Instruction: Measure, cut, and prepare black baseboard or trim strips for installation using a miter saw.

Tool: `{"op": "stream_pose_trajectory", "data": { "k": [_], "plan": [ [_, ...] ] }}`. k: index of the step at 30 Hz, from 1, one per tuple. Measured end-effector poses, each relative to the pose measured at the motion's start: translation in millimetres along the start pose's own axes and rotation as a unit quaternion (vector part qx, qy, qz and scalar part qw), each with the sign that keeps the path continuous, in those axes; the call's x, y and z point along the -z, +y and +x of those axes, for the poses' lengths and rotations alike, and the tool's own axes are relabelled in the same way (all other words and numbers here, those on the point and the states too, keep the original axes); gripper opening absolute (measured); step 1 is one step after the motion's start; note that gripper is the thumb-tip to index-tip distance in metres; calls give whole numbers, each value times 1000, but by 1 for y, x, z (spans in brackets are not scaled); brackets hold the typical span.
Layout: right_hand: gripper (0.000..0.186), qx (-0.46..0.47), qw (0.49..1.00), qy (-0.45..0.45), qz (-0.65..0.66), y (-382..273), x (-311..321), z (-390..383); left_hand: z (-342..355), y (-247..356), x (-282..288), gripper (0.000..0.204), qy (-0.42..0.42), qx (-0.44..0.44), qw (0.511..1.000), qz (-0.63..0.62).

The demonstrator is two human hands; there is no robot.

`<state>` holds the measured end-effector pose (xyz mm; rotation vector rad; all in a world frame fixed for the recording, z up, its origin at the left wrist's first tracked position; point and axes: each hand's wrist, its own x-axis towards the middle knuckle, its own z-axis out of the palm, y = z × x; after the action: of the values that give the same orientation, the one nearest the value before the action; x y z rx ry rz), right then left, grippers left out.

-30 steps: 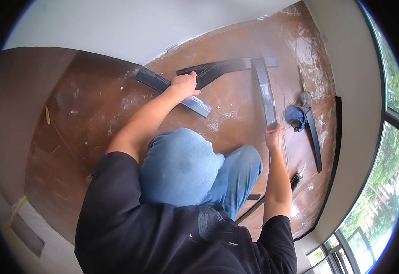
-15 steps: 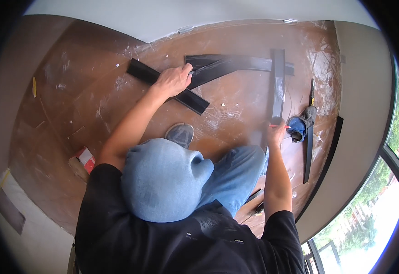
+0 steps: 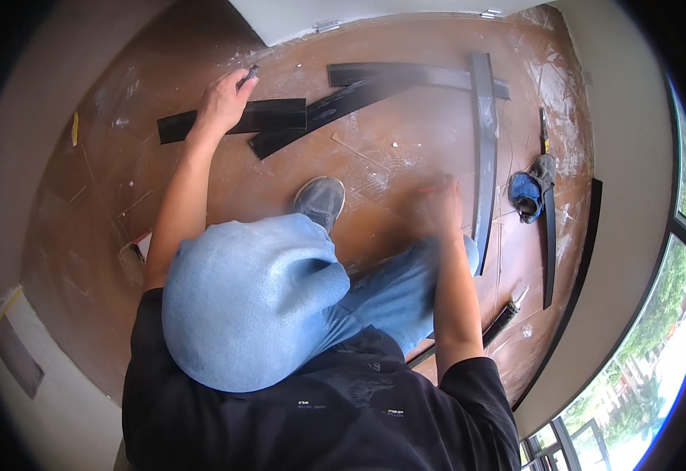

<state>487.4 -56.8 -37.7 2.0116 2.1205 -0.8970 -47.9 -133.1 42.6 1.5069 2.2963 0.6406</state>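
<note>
Way through: brown floor (image 3: pixel 374 188) between shod left foot (image 3: pixel 321 198) and diagonal dark strip (image 3: pixel 311 118); 1 thin sliver (image 3: pixel 359 151) lies there. Rightward, long grey strip (image 3: pixel 484 133) bars passage, reaching the knee (image 3: pixel 469 253); beyond it, grey-and-blue object (image 3: pixel 533 188).

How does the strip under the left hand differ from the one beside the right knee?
The left strip looks shorter than the right strip. The left strip runs roughly side to side; the right strip, roughly front to back. The left strip looks near-black; the right strip, greyer. Both are narrow, lying over the brown floor.
</note>
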Motion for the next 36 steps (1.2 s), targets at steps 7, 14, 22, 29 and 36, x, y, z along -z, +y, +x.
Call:
{"op": "stream_pose_trajectory", "data": {
  "k": [7,14,22,29,36],
  "plan": [
    [52,-2,999,13,-38,-31,12,-16,-76,-31,-2,35,-67,161,983,-59],
    [60,72,897,-199,389,-170,-7,-71,-108,93,-69,27,-174,-113,974,-95],
    [34,70,908,-179,373,-178,-9,-67,-112,117,-64,28,-153,-212,963,-70],
    [25,-15,791,-119,600,-147,-1,-72,-96,96,-65,25,-148,-112,980,-64],
    [27,127,935,-169,285,-141,-8,-108,-118,112,-80,27,-176,-83,979,-65]
  ]
}}
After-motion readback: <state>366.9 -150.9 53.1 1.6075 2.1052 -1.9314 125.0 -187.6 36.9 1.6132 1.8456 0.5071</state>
